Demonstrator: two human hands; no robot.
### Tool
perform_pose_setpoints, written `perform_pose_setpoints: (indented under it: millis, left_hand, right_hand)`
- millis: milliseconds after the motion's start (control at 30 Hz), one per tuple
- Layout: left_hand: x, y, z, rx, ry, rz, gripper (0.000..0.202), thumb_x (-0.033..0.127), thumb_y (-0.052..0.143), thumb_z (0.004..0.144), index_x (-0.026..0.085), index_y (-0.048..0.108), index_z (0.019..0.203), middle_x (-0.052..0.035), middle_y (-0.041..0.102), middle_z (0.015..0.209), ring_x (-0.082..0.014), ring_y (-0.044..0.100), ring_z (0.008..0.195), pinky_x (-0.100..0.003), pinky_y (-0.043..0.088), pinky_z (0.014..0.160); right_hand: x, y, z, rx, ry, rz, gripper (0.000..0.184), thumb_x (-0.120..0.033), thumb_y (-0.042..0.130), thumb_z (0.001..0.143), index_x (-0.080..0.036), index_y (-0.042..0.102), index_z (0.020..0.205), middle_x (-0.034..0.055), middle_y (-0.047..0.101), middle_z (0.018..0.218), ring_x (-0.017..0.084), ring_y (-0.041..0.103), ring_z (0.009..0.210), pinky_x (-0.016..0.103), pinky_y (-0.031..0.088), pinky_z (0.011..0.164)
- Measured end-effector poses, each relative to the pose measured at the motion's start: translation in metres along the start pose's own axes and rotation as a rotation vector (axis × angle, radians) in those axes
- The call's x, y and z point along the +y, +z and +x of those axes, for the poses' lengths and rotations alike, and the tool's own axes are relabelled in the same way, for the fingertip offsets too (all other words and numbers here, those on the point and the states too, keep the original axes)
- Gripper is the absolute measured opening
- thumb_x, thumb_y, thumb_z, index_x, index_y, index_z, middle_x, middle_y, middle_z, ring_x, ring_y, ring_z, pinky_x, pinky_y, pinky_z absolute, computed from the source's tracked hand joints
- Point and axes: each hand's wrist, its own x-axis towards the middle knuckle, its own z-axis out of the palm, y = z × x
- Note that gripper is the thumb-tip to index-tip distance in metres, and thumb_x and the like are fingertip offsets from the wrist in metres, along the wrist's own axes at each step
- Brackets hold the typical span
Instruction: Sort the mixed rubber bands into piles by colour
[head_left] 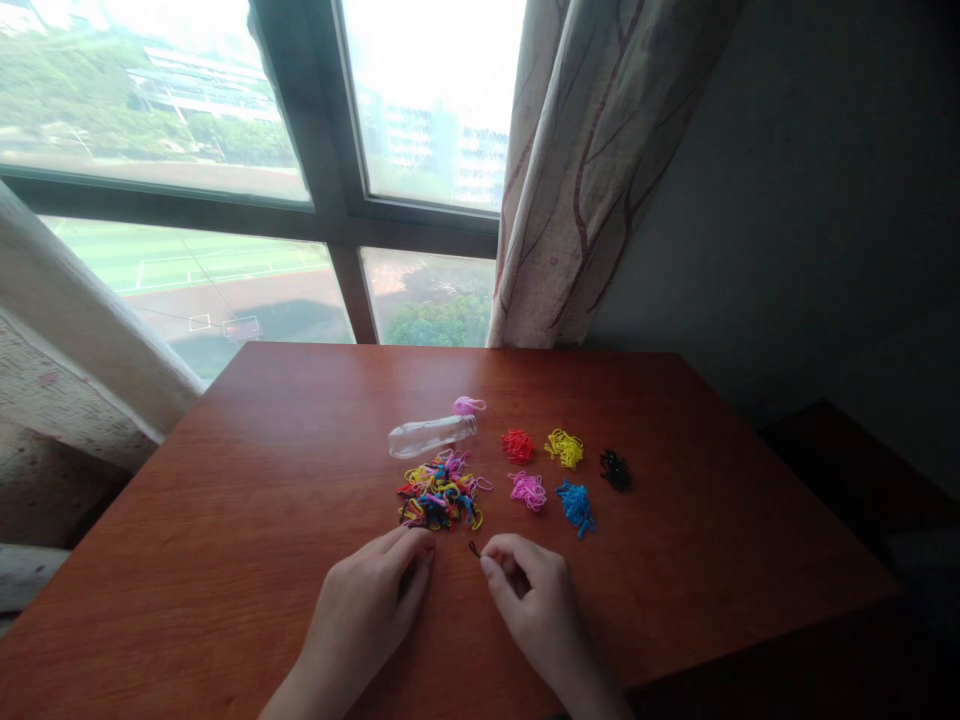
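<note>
My left hand [371, 610] lies on the table [225, 520], fingers pressed together and holding nothing, tips just short of the mixed pile of bands [440, 495]. A clear bottle [431, 436] lies on its side behind that pile. My right hand [536, 600] pinches a small dark band [474, 548] low over the tabletop. Further right sit single-colour heaps: red heap [517, 446], pink heap [529, 490], yellow heap [565, 448], blue heap [576, 505], black heap [615, 468].

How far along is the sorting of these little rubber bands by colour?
Done: a red heap, yellow heap, black heap, pink heap and blue heap lie apart. In hand: the right hand pinches one dark band; the left hand rests by the mixed pile. Left: that pile, beside the clear bottle, is sizeable.
</note>
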Motion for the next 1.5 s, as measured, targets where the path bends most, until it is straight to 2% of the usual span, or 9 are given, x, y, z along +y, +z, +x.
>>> perform_pose_setpoints:
  millis: [133,300,400,467,567,733,1167,1500]
  left_hand:
    - [0.001,-0.002,0.000,0.027,0.010,-0.009,0.021,0.026,0.043,0.094,0.027,0.064,0.092,0.0000,0.073,0.091,-0.0171,0.070,0.080,-0.023,0.048,0.065]
    - [0.001,-0.001,0.000,0.041,0.023,-0.005,0.020,0.026,0.044,0.094,0.027,0.063,0.088,0.0010,0.073,0.087,-0.0167,0.069,0.076,-0.023,0.047,0.063]
    - [0.000,0.000,0.001,0.033,0.021,0.007,0.020,0.026,0.043,0.094,0.027,0.062,0.088,0.0014,0.073,0.088,-0.0168,0.070,0.077,-0.024,0.047,0.063]
    - [0.000,0.001,0.001,0.024,0.020,0.011,0.020,0.025,0.043,0.095,0.026,0.062,0.089,0.0014,0.073,0.090,-0.0168,0.070,0.078,-0.024,0.047,0.064]
    - [-0.002,0.001,0.001,0.005,0.018,0.016,0.020,0.025,0.042,0.095,0.026,0.061,0.091,0.0013,0.073,0.092,-0.0170,0.070,0.080,-0.024,0.047,0.065]
    - [-0.002,0.000,0.000,-0.006,0.015,0.022,0.020,0.025,0.041,0.096,0.026,0.061,0.091,0.0012,0.073,0.091,-0.0170,0.070,0.080,-0.025,0.046,0.065]
    - [-0.006,0.005,-0.002,0.017,0.030,0.011,0.019,0.026,0.042,0.096,0.026,0.060,0.090,0.0019,0.072,0.090,-0.0170,0.069,0.078,-0.025,0.044,0.064]
    - [-0.003,0.003,0.000,0.020,0.030,0.013,0.019,0.027,0.043,0.096,0.026,0.061,0.091,0.0015,0.073,0.090,-0.0173,0.070,0.079,-0.025,0.045,0.063]
  right_hand:
    - [0.018,-0.036,-0.003,0.144,0.089,0.008,0.026,-0.040,0.052,0.094,-0.020,0.067,0.084,-0.0001,0.062,0.065,0.014,0.056,0.056,0.021,0.043,0.052]
    - [0.071,-0.102,0.007,0.452,0.256,-0.125,0.035,-0.052,0.059,0.087,-0.019,0.069,0.088,0.0023,0.064,0.069,0.017,0.059,0.063,0.024,0.047,0.058]
    - [0.105,-0.130,0.016,0.507,0.333,-0.126,0.040,-0.055,0.061,0.084,-0.017,0.069,0.092,0.0072,0.070,0.081,0.020,0.064,0.072,0.027,0.049,0.063]
    - [0.122,-0.139,0.022,0.512,0.354,-0.101,0.042,-0.056,0.061,0.082,-0.016,0.069,0.094,0.0093,0.071,0.084,0.022,0.065,0.074,0.028,0.049,0.066]
    - [0.138,-0.142,0.029,0.503,0.359,-0.064,0.044,-0.056,0.063,0.080,-0.015,0.069,0.094,0.0106,0.072,0.086,0.022,0.066,0.075,0.030,0.050,0.068]
    - [0.146,-0.139,0.035,0.485,0.362,-0.047,0.043,-0.056,0.063,0.080,-0.015,0.070,0.095,0.0102,0.073,0.087,0.022,0.067,0.075,0.030,0.050,0.068]
    - [0.146,-0.139,0.039,0.488,0.357,-0.031,0.045,-0.057,0.064,0.079,-0.016,0.070,0.095,0.0091,0.072,0.086,0.021,0.066,0.073,0.029,0.050,0.064]
    - [0.140,-0.139,0.039,0.483,0.343,-0.055,0.045,-0.057,0.062,0.082,-0.015,0.069,0.096,0.0089,0.071,0.084,0.022,0.066,0.074,0.030,0.050,0.067]
